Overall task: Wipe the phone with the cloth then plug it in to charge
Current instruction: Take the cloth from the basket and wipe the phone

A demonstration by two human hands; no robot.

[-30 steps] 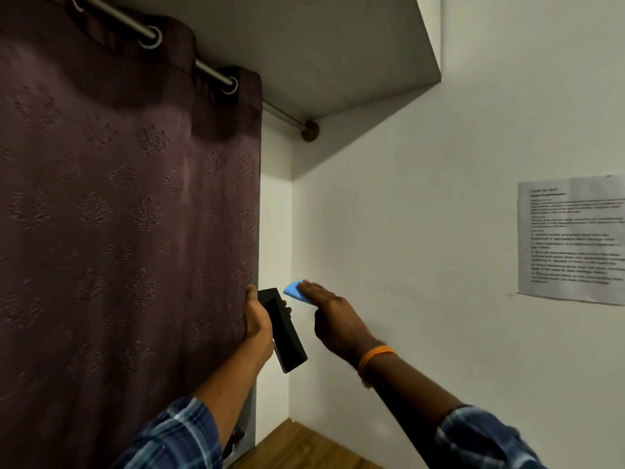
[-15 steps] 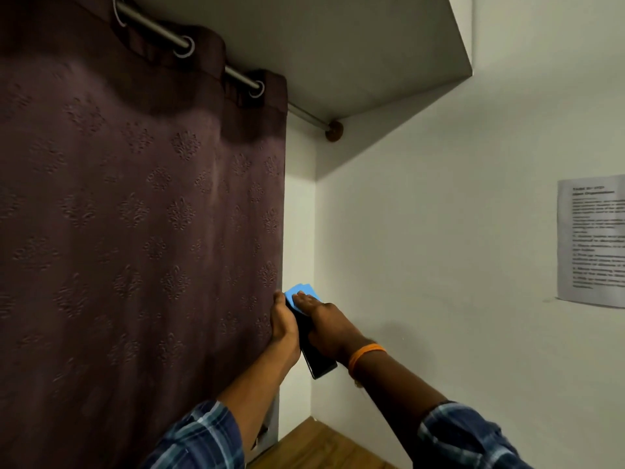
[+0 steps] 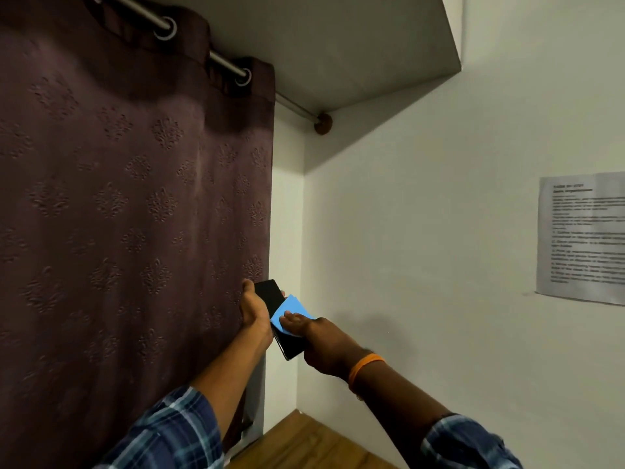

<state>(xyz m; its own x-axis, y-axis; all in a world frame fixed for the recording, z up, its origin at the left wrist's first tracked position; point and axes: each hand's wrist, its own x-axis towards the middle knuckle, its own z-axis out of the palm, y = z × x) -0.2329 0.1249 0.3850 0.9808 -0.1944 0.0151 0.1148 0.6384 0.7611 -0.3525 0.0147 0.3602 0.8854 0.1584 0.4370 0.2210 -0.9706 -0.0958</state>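
My left hand [image 3: 256, 309] is wrapped around the left edge of the black phone [image 3: 270, 294], holding it up in the air, tilted, screen toward me, just in front of the edge of the dark curtain [image 3: 135, 198]. My right hand [image 3: 321, 343] presses the blue cloth [image 3: 287, 308] flat against the middle of the screen with the fingers [image 3: 292, 321], so the phone's top sticks out above the cloth and its bottom corner shows below my palm.
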